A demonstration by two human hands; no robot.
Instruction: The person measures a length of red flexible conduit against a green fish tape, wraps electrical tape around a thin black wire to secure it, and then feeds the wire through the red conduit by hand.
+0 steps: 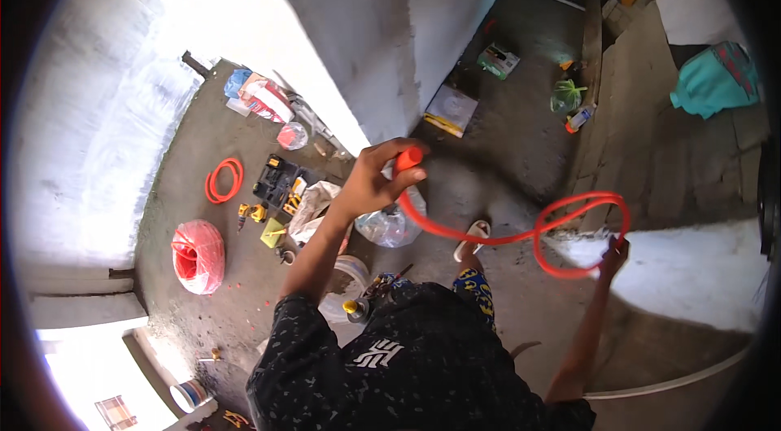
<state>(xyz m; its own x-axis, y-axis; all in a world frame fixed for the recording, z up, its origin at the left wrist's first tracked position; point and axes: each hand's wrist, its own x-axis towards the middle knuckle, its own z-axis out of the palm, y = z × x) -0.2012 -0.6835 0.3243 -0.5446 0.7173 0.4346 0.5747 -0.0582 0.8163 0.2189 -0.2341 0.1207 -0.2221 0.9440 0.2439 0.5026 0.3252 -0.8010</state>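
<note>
An orange flexible tube [480, 237] stretches through the air between my two hands. My left hand [378, 179] is closed around one end of it, and the tip pokes up past the thumb and fingers. From there the tube sags to the right and curls into a loose loop. My right hand [614, 257], farther right and lower, grips the loop's outer side; its fingers are partly hidden by shadow and the tube.
On the floor at left lie a wrapped orange coil [198, 256], a smaller orange coil [224, 180], a drill [252, 212] and an open tool case [278, 179]. A bucket [351, 270] stands by my left side. A wall corner [370, 126] juts out ahead. A teal bag [716, 81] sits at right.
</note>
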